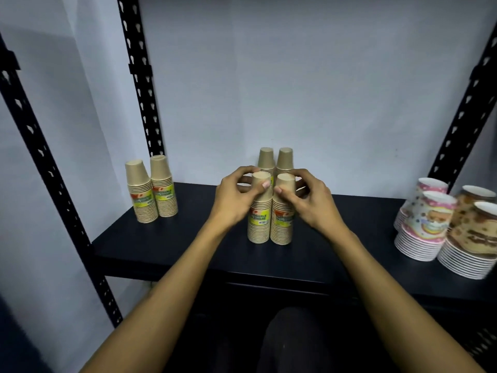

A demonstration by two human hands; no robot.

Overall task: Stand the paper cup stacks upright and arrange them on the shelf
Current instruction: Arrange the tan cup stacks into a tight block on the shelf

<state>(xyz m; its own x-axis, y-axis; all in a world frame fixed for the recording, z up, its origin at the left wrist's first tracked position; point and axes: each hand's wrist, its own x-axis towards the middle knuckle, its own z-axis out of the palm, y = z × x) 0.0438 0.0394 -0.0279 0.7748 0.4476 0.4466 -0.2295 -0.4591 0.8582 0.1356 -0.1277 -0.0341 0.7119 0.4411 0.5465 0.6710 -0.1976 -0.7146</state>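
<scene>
Gripping two front upright tan paper cup stacks (pixel 270 214), left hand (pixel 236 196) and right hand (pixel 309 200) curled round one each, squaring them against the back pair (pixel 275 160).

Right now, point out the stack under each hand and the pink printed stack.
Front-left brown stack (pixel 258 224), head view: on its label.
Front-right brown stack (pixel 281 227), head view: on its lower rims.
Pink printed stack (pixel 419 238), head view: on its stacked rims.

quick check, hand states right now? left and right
Left hand: closed round the front left cup stack, thumb across its top cup.
Right hand: closed round the front right cup stack, near its top.
</scene>
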